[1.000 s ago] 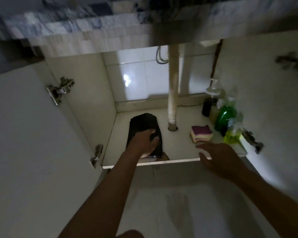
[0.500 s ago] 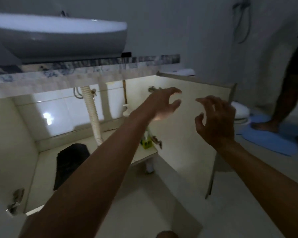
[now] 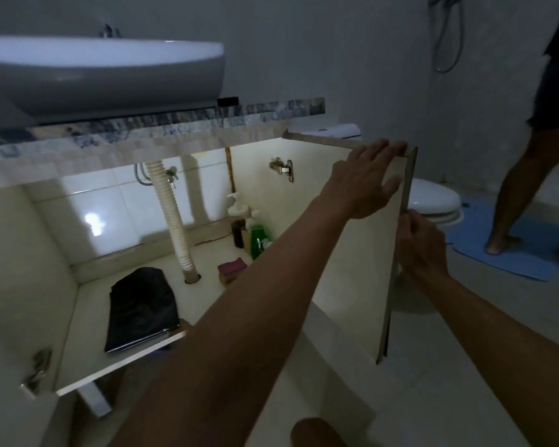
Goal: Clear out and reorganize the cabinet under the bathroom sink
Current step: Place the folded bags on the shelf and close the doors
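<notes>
The cabinet under the sink stands open, its white floor (image 3: 204, 301) lit. On it lie a folded black cloth (image 3: 141, 309) at the front left and a purple-topped sponge (image 3: 231, 269) further right. A dark pump bottle (image 3: 238, 221) and a green bottle (image 3: 259, 237) stand in the back right corner. My left hand (image 3: 365, 179) holds the top outer corner of the right cabinet door (image 3: 352, 269), fingers over its top edge. My right hand (image 3: 420, 243) grips the door's outer vertical edge lower down.
A white corrugated drain pipe (image 3: 175, 221) runs down through the cabinet's middle. The basin (image 3: 94, 75) overhangs a marble counter. Right of the door are a toilet (image 3: 433, 201), a blue mat (image 3: 510, 250) and another person's bare legs (image 3: 517, 188). A left-door hinge (image 3: 37, 369) shows at lower left.
My left hand let go of the black cloth and both hands swung right, taking hold of the right door. My view rose and turned right.
</notes>
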Demonstrator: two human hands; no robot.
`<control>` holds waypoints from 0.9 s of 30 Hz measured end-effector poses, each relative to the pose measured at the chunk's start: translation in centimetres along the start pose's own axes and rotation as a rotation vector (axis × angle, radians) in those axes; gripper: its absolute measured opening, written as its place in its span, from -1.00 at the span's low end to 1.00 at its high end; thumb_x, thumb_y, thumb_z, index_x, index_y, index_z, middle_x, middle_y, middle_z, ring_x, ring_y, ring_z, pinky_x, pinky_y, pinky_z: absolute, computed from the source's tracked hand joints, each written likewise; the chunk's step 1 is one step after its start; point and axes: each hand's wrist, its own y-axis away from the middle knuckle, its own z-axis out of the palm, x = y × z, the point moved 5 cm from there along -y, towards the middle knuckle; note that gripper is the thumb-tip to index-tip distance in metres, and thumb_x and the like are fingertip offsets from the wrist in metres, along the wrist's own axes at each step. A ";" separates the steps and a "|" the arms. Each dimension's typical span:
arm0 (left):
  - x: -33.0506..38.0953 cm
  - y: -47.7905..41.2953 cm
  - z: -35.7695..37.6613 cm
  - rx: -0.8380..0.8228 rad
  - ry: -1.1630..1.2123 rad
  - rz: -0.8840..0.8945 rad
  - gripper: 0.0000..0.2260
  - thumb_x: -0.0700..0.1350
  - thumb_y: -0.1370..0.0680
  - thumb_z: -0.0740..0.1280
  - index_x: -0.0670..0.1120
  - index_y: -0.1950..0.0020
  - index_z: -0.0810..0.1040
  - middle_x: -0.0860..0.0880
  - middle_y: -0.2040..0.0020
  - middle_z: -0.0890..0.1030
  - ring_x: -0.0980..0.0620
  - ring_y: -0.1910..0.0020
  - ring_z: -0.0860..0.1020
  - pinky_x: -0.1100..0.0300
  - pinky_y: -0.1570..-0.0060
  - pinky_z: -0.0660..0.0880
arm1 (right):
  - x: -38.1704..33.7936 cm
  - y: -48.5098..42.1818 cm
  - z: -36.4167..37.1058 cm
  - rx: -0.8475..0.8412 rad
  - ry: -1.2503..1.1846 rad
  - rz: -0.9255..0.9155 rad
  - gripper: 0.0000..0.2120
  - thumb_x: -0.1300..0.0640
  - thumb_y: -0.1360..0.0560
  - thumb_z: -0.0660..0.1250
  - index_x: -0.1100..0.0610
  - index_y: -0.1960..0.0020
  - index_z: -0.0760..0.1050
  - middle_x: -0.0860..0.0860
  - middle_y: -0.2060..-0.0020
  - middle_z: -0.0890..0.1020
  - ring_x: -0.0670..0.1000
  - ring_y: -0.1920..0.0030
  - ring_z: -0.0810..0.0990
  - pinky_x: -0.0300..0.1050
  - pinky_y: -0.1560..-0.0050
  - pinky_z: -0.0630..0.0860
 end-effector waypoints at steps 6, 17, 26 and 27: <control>-0.9 3.1 -2.1 0.278 0.127 0.063 -0.56 0.09 -0.58 0.28 -0.06 -0.41 0.38 -0.07 -0.34 0.48 -0.08 -0.29 0.46 -0.02 -0.14 0.50 | -2.0 2.8 2.0 0.003 0.025 -0.291 -0.63 -0.01 -0.64 0.10 0.20 -0.06 0.59 0.12 0.26 0.64 0.15 0.29 0.60 -0.07 0.29 0.52; -13.1 17.8 -11.3 0.470 -0.078 -0.047 -0.62 -0.03 -0.61 0.20 -0.18 -0.36 0.45 -0.12 -0.19 0.58 -0.05 -0.15 0.54 0.02 -0.11 0.52 | -10.9 11.2 18.4 -0.380 0.022 -0.602 -0.34 -0.12 -0.63 0.20 0.00 -0.62 0.02 0.10 -0.46 0.35 0.00 -0.02 0.59 -0.15 0.13 0.52; -23.8 22.0 -13.9 0.136 -0.705 -0.310 -0.33 -0.01 -0.54 0.29 -0.06 -0.60 0.10 -0.08 -0.61 0.12 -0.16 -0.53 0.21 -0.17 -0.33 0.33 | -15.0 10.3 28.8 -0.518 0.205 -0.811 -0.15 -0.01 -0.55 0.34 -0.14 -0.61 -0.17 0.10 -0.60 0.05 0.11 -0.13 0.61 -0.09 0.07 0.64; -24.3 22.1 -13.1 0.097 -0.741 -0.326 -0.31 0.02 -0.54 0.28 -0.07 -0.61 0.07 -0.08 -0.61 0.08 -0.16 -0.55 0.15 -0.18 -0.37 0.28 | -15.0 10.0 29.7 -0.543 0.207 -0.815 -0.14 -0.01 -0.55 0.33 -0.15 -0.61 -0.19 0.11 -0.60 0.02 0.17 -0.25 0.56 0.00 -0.02 0.64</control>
